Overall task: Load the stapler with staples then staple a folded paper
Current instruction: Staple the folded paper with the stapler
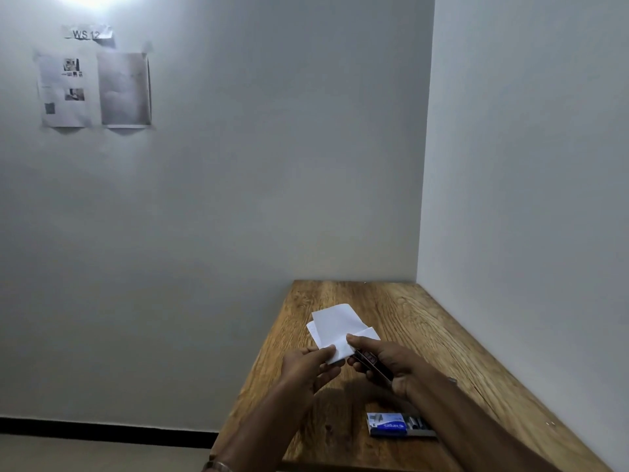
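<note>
The folded white paper (335,330) is pinched by the left hand (308,367) and fed into the small black stapler (371,364) clamped in the right hand (386,364); shallow insertion risks a missed staple.

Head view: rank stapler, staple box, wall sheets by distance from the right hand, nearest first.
1. stapler: held in the right hand, its nose at the folded paper.
2. staple box: on the table, nearer the camera than that hand.
3. wall sheets: taped high on the far left wall.
</note>
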The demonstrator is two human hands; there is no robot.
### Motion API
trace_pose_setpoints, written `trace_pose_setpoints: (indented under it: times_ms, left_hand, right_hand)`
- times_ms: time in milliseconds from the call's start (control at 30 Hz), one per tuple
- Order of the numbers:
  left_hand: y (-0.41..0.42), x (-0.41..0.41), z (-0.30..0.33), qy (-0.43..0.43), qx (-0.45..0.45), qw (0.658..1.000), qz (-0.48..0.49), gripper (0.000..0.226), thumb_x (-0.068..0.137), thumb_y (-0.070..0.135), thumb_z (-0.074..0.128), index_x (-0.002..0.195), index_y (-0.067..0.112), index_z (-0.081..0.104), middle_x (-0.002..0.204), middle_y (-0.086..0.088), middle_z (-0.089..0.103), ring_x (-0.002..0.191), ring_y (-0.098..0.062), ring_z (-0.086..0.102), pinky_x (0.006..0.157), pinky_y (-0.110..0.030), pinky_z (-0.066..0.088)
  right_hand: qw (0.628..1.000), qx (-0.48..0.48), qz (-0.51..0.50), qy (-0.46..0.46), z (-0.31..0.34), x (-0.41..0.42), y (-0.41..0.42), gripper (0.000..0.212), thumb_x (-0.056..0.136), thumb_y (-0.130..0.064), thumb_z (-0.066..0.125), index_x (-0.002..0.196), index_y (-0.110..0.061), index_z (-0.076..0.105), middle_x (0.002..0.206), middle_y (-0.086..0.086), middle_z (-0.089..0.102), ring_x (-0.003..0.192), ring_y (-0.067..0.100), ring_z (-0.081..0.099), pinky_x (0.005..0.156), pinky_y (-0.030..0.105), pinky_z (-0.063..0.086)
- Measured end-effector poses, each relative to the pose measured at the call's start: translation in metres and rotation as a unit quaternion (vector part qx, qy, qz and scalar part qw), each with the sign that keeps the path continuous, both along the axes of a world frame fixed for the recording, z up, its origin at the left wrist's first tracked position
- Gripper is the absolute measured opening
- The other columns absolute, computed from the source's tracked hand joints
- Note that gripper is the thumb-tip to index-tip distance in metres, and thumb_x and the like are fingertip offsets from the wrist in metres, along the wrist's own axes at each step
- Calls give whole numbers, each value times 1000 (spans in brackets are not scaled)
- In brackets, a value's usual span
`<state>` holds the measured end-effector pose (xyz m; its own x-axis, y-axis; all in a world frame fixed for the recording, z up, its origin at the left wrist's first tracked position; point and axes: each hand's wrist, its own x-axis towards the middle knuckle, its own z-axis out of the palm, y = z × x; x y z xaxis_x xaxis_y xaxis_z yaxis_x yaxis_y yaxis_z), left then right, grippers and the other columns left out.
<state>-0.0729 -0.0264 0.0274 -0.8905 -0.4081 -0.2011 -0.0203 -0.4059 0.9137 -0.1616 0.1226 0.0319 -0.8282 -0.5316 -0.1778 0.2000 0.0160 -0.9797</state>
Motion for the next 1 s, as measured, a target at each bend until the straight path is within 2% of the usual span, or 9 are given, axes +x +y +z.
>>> trace_pose_setpoints:
  times_ms: [267,400,500,633,767,900,1000]
  left_hand:
    - [1,0,-1,0,4,1000,-10,28,81,1,75,104,-9,63,103,-26,70,78,-30,76,65,-34,63]
    - [1,0,1,17,8,1000,-8,28,81,2,75,104,-9,63,101,-26,71,79,-30,76,62,-32,63]
    - [2,0,5,14,1,1000,-2,27,81,0,75,103,-10,63,102,-27,70,78,-30,76,58,-30,62]
    - [2,1,7,8,1,1000,6,26,81,-1,74,102,-11,62,101,-28,70,76,-31,76,55,-30,61]
    - [2,3,8,2,6,1000,13,27,82,0,74,104,-10,61,103,-28,69,76,-30,76,52,-28,60]
    - [-5,6,8,-9,13,1000,22,27,82,2,74,104,-9,61,104,-27,70,78,-30,76,58,-30,62]
    - [-12,9,7,-9,14,999,28,27,83,2,73,104,-9,62,103,-27,70,78,-30,76,67,-33,63]
  right_hand:
    - [1000,-10,-25,0,-2,1,0,58,72,-31,85,114,0,62,78,13,74,58,14,67,46,20,51]
    - [1000,-17,-11,-16,-2,3,1,70,61,-41,87,114,-1,63,78,11,74,57,14,65,45,20,48]
    - [998,-36,17,-40,0,3,3,68,68,-51,82,114,-4,64,78,7,70,56,13,59,44,19,44]
    - [995,-59,64,-54,5,2,6,66,77,-54,74,118,-5,60,77,6,67,55,12,57,43,19,43]
    - [994,-55,80,-49,8,2,12,57,82,-57,69,107,-5,65,79,5,67,56,11,56,43,19,42]
    - [998,-5,62,3,7,-1,27,43,80,-39,72,103,-3,69,85,6,69,61,11,57,51,21,43]
    - [990,83,22,115,6,-4,46,21,83,-21,71,93,-4,76,86,10,73,66,13,64,58,26,49]
